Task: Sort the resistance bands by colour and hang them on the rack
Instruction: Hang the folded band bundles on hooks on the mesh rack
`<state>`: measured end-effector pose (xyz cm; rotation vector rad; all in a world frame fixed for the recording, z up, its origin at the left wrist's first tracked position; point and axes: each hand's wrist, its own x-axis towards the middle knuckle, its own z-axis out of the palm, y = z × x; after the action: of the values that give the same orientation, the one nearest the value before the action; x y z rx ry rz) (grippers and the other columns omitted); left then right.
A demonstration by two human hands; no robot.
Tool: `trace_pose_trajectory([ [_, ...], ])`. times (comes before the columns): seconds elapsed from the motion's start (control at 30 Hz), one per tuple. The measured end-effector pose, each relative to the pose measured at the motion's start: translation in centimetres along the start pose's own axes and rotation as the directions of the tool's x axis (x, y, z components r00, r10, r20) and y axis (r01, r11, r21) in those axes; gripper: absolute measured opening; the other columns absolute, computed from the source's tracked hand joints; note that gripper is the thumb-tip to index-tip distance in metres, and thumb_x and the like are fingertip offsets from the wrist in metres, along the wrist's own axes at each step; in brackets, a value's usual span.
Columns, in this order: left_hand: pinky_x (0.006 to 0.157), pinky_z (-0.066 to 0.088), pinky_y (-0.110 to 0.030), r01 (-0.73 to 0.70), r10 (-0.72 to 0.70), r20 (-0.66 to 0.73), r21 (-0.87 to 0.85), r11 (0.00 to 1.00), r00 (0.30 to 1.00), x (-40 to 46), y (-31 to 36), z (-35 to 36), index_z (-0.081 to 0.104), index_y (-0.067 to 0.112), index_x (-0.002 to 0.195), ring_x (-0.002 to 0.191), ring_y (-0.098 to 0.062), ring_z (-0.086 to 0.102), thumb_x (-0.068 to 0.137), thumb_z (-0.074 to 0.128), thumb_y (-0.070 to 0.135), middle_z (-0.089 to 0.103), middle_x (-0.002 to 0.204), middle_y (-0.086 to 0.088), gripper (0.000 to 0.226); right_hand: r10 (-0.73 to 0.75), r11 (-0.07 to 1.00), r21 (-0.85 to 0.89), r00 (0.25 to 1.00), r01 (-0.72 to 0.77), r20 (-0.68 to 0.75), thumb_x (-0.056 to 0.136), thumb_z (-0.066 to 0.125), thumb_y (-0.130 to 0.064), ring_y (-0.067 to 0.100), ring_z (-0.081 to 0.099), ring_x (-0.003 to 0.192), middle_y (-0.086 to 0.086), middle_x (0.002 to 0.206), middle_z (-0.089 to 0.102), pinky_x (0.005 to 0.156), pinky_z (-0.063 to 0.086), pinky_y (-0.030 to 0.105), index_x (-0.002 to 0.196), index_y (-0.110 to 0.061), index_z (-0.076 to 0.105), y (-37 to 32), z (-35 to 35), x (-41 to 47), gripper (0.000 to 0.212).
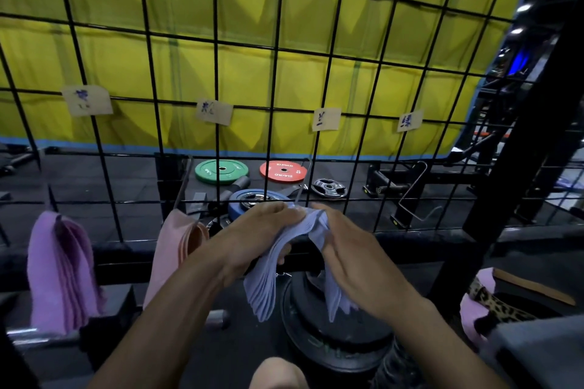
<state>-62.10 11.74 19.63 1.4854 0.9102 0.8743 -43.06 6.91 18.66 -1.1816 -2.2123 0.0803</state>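
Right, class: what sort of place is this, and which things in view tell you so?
Most likely a gym. Coloured weight plates, green and red, lie on the dark floor behind a wire rack, and bundles of resistance bands hang on it.

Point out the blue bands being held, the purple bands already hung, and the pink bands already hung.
blue bands (pixel 262 290): head view, left drooping half of the bundle.
purple bands (pixel 50 268): head view, flat outer face.
pink bands (pixel 166 249): head view, outer face.

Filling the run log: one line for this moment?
both hands grip pale blue bands | at hook | purple, pink bunches hung
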Motion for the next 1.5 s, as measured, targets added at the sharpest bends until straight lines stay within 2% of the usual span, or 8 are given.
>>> trace_pose_trajectory([
  [0.27, 0.053, 0.038, -0.031, 0.012, -0.011, 0.017, -0.025, 1.0, 1.0, -0.3, 0.2, 0.0, 0.06, 0.007, 0.098, 0.052, -0.014, 0.044, 0.104, 0.053, 0.031, 0.049, 0.067, -0.004, 0.025, 0.151, 0.988, 0.057, 0.986, -0.147, -0.075, 0.101, 0.04, -0.018, 0.011, 0.053, 0.075, -0.006, 0.093, 0.057, 0.068, 0.047, 0.036, 0.148, -0.019, 0.034, -1.3, 3.0, -1.1, 0.047],
  [0.43, 0.056, 0.039, -0.031, 0.045, -0.045, 0.003, -0.034, 0.998, 0.999, -0.8, 0.6, -0.2, 0.071, 0.018, 0.07, 0.052, -0.018, 0.049, 0.102, 0.051, 0.046, 0.054, 0.062, -0.005, 0.047, 0.253, 0.967, 0.053, 0.957, -0.247, -0.141, 0.103, 0.041, -0.027, 0.009, 0.047, 0.119, -0.012, 0.13, 0.049, 0.099, 0.041, 0.029, 0.138, -0.027, 0.049, -1.4, 1.4, -0.5, 0.035],
  [0.63, 0.074, 0.051, -0.033, -0.027, 0.015, -0.08, -0.149, 0.988, 0.997, -1.5, 0.1, 0.6, 0.079, 0.012, 0.084, 0.076, -0.02, 0.067, 0.102, 0.054, 0.033, 0.075, 0.083, -0.006, 0.037, 0.332, 0.935, 0.183, 0.93, -0.303, -0.159, 0.096, 0.054, -0.021, 0.012, 0.06, 0.082, -0.007, 0.09, 0.063, 0.074, 0.051, 0.041, 0.099, -0.024, 0.063, -2.0, 0.5, -0.9, 0.01],
  [0.9, 0.059, 0.057, -0.031, 0.01, -0.017, -0.011, -0.433, 0.901, 1.0, -2.9, -0.2, 1.6, 0.074, 0.006, 0.094, 0.062, -0.023, 0.069, 0.102, 0.051, 0.03, 0.074, 0.08, -0.014, 0.034, 0.484, 0.543, 0.76, 0.873, -0.356, 0.063, 0.098, 0.056, -0.004, 0.024, 0.071, 0.084, 0.015, 0.093, 0.073, 0.075, 0.055, 0.041, 0.102, -0.012, 0.072, -1.9, 0.1, -0.9, 0.017],
  [1.17, 0.071, 0.044, -0.045, -0.159, 0.13, -0.243, -0.105, 0.982, 0.961, -2.7, -2.0, 2.6, 0.057, 0.02, 0.072, 0.071, -0.025, 0.054, 0.1, 0.058, 0.043, 0.057, 0.078, -0.01, 0.036, 0.498, 0.538, 0.789, 0.867, -0.296, -0.014, 0.099, 0.058, -0.005, 0.032, 0.073, 0.1, 0.01, 0.105, 0.077, 0.091, 0.055, 0.059, 0.112, -0.016, 0.074, -1.1, 2.7, -1.0, 0.024],
  [1.3, 0.081, 0.055, -0.063, -0.151, 0.128, -0.231, -0.085, 0.985, 0.964, -3.1, -1.5, 2.5, 0.064, 0.004, 0.096, 0.077, -0.033, 0.064, 0.098, 0.058, 0.051, 0.065, 0.093, -0.027, 0.048, 0.469, 0.554, 0.772, 0.883, -0.313, 0.022, 0.096, 0.062, -0.005, 0.031, 0.074, 0.096, 0.01, 0.1, 0.077, 0.088, 0.058, 0.054, 0.111, -0.015, 0.073, -0.5, 1.9, -1.4, 0.021],
  [1.43, 0.094, 0.055, -0.058, -0.079, 0.062, -0.186, -0.087, 0.993, 0.981, -3.2, -1.2, 1.9, 0.068, 0.006, 0.112, 0.092, -0.039, 0.07, 0.099, 0.053, 0.05, 0.071, 0.107, -0.021, 0.048, 0.464, 0.518, 0.755, 0.874, -0.402, 0.147, 0.102, 0.054, -0.022, 0.022, 0.074, 0.096, 0.006, 0.101, 0.076, 0.08, 0.063, 0.04, 0.109, -0.014, 0.071, 0.1, 1.1, -1.9, 0.02],
  [1.5, 0.082, 0.058, -0.049, -0.069, 0.045, -0.146, -0.164, 0.984, 0.988, -3.0, -1.6, 1.6, 0.073, 0.005, 0.1, 0.079, -0.032, 0.069, 0.101, 0.053, 0.041, 0.073, 0.094, -0.019, 0.042, 0.458, 0.536, 0.738, 0.876, -0.41, 0.153, 0.103, 0.051, -0.025, 0.031, 0.072, 0.099, 0.013, 0.105, 0.074, 0.083, 0.061, 0.046, 0.107, -0.009, 0.07, 0.5, 0.9, -1.9, 0.024],
])
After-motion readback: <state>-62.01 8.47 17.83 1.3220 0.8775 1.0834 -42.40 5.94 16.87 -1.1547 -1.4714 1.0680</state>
